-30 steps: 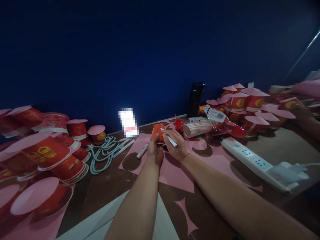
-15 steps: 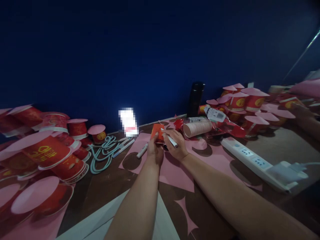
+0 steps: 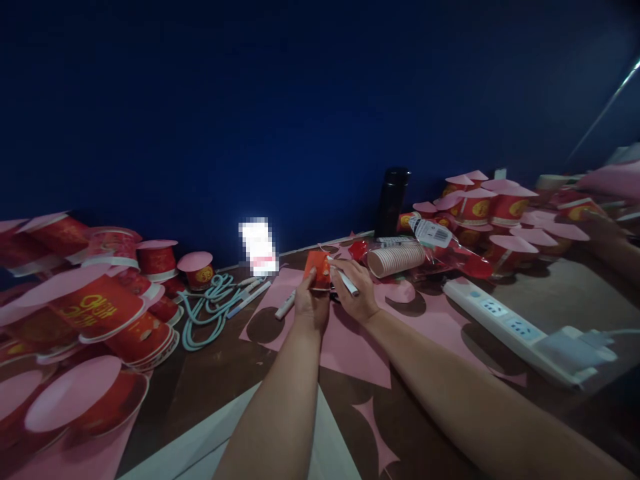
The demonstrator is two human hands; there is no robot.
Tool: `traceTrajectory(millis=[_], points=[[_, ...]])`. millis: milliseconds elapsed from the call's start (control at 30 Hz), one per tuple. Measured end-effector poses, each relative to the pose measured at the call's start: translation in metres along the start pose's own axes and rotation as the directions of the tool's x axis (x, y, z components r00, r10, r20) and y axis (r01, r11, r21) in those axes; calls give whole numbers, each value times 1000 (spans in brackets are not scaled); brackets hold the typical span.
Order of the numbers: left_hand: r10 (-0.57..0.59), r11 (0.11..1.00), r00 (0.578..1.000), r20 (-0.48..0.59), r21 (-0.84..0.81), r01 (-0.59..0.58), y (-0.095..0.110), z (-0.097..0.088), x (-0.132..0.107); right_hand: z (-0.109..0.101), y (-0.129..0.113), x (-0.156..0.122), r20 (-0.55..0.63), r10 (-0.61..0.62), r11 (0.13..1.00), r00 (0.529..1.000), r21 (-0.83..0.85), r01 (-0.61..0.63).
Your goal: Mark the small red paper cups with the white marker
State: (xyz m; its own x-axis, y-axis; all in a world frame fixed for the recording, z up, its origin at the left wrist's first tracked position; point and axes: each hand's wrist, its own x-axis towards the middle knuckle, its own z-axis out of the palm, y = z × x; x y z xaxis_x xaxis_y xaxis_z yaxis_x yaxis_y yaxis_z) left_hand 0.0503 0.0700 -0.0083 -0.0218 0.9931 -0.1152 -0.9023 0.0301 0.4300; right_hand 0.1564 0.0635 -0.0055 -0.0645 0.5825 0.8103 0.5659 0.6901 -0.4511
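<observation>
My left hand (image 3: 311, 303) is closed around a red paper cup (image 3: 318, 267), thumb across its side. In my right hand (image 3: 357, 290) a white marker pen (image 3: 349, 283) is gripped, its tip end against the side of the cup. Both hands are above a pink paper sheet (image 3: 350, 353) with round holes cut in it. A white pen cap or second marker (image 3: 285, 304) lies on the sheet by my left hand. The cup's lower part is hidden behind my fingers.
Red cups with pink paper discs (image 3: 95, 300) crowd the left; more (image 3: 507, 200) stand at right. A power strip (image 3: 505, 320), stacked paper cups (image 3: 397, 259), black flask (image 3: 393, 200), pale blue cable (image 3: 207, 317) and bright phone (image 3: 259, 247) surround the sheet. Another person's hand (image 3: 600, 223) shows far right.
The whole view has shifted slightly down and right. My right hand holds the marker at the cup in nearly the same pose, and the left hand keeps its hold.
</observation>
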Motion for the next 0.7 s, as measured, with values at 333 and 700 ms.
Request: traceTrajectory(millis=[333,700], points=[[-5,1000,1000,-20,-10,4,3,1,1,3,-5,-1,12,-25,1000,1000,-5,25],[45,999,998,-40,-17,-46,5,-1,3,3,-5,-1,-10,-16,999,1000,-40,16]])
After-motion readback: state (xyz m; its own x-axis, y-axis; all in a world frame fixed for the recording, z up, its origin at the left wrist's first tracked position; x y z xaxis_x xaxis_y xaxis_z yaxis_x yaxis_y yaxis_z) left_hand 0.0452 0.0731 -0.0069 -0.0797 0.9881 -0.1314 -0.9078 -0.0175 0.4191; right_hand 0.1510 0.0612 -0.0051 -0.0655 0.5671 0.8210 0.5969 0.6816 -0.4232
